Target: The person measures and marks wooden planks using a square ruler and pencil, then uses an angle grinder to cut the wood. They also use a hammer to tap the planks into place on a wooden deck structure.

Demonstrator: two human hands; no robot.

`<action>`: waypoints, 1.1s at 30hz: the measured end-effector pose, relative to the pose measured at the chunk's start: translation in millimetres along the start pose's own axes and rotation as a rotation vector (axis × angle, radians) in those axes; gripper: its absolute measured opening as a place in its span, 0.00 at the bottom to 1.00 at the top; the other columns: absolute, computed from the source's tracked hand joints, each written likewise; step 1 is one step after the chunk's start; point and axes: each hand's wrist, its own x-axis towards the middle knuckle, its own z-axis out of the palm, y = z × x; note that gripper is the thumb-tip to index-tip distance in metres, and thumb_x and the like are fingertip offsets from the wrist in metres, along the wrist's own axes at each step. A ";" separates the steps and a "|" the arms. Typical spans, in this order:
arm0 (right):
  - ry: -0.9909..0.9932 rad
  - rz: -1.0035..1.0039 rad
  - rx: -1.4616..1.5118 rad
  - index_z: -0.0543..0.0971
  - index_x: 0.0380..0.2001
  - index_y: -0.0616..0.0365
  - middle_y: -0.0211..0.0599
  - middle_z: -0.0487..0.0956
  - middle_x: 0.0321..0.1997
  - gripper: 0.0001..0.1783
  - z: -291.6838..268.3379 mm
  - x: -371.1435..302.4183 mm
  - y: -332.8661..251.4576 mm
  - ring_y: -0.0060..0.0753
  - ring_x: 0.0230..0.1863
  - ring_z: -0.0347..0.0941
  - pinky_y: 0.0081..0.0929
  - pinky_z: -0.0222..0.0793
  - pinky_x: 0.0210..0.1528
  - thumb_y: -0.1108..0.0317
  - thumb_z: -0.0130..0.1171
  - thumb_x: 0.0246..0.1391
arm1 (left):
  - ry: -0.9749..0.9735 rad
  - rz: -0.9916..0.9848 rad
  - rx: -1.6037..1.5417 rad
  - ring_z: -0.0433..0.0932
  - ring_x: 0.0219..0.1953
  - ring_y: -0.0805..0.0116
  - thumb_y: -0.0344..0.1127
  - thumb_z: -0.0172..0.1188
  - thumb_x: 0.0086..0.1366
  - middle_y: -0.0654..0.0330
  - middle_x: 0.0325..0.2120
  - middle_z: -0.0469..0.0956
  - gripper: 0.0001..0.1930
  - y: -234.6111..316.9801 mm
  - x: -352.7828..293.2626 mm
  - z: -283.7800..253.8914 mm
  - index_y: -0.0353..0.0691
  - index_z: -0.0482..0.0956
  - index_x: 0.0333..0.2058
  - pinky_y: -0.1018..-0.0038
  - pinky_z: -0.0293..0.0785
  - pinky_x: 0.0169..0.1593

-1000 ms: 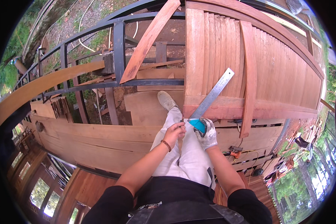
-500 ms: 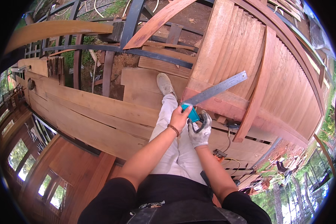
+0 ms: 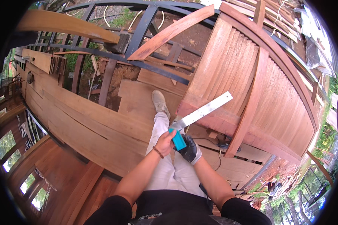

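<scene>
A try square (image 3: 205, 109) with a teal stock and a flat metal blade is in front of me, its blade pointing up and to the right. My bare left hand (image 3: 165, 143), with a beaded bracelet on the wrist, grips the stock near where the blade joins it. My right hand (image 3: 190, 150), in a white glove with a dark palm, closes around the lower end of the stock; some of its fingers are hidden behind it. Past the blade lies a slatted wooden panel (image 3: 229, 56) with a reddish lower rail (image 3: 210, 114) and a crosswise batten (image 3: 248, 108).
Long planks (image 3: 82, 112) run along the left. A black metal frame (image 3: 142, 30) carries a curved timber (image 3: 172, 32) at the far side. A dark cable (image 3: 219, 157) lies right of my hands. My shoe (image 3: 159, 100) rests on boards ahead.
Both hands have drawn the try square nearer to me and slightly left. Its blade has turned and now looks bright. The gloved right hand has rotated and closed around the stock.
</scene>
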 end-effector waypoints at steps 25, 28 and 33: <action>0.440 -0.388 -0.950 0.79 0.33 0.53 0.20 0.71 0.20 0.10 16.1 -8.2 -30.5 0.13 0.16 0.60 0.17 0.54 0.18 0.58 0.61 0.59 | -0.007 0.120 0.233 0.79 0.45 0.64 0.37 0.51 0.72 0.55 0.40 0.79 0.12 -7.4 49.2 12.8 0.35 0.71 0.46 0.65 0.78 0.50; 0.475 -0.406 -0.838 0.79 0.32 0.53 0.21 0.69 0.17 0.06 2.9 2.4 -31.3 0.13 0.14 0.59 0.19 0.52 0.16 0.63 0.63 0.57 | 0.034 0.147 0.139 0.79 0.45 0.65 0.36 0.52 0.72 0.56 0.40 0.79 0.11 -10.7 55.3 24.8 0.35 0.71 0.47 0.67 0.78 0.48; 0.478 -0.267 -0.752 0.78 0.32 0.56 0.23 0.70 0.18 0.04 22.7 0.0 -41.3 0.16 0.14 0.62 0.19 0.57 0.16 0.69 0.58 0.59 | 0.135 0.279 0.232 0.79 0.39 0.72 0.38 0.55 0.70 0.61 0.35 0.78 0.11 -15.5 67.6 26.7 0.37 0.71 0.45 0.73 0.78 0.42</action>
